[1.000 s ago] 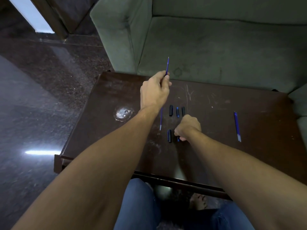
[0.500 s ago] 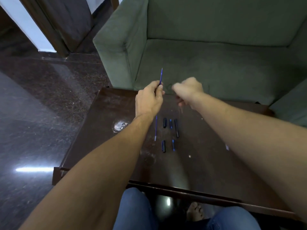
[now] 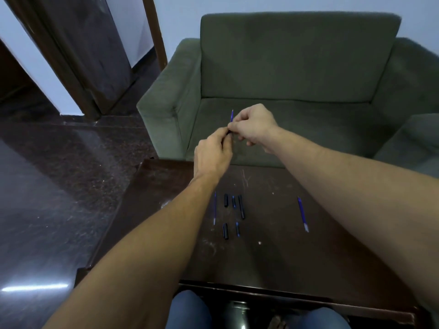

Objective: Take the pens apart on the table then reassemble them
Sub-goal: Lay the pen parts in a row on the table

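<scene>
Both hands are raised above the far edge of the dark wooden table (image 3: 273, 257). My left hand (image 3: 212, 154) pinches a thin blue pen refill (image 3: 231, 115) whose tip sticks up. My right hand (image 3: 253, 124) is closed against the same refill, fingers around a small dark pen part that is mostly hidden. On the table lie another blue refill (image 3: 215, 207), a long black barrel (image 3: 241, 206), short black pieces (image 3: 225, 200) (image 3: 225, 231), small blue pieces (image 3: 234, 201) (image 3: 237, 229), and a whole blue pen (image 3: 302, 213) at the right.
A green armchair (image 3: 297, 74) stands right behind the table. Dark polished floor (image 3: 59, 186) lies to the left, with a door frame beyond it. My knees in blue jeans (image 3: 187, 309) are under the table's near edge.
My right hand rose from the parts on the table and met my left hand at the refill. Both hands lifted farther away; the camera tilted upward.
</scene>
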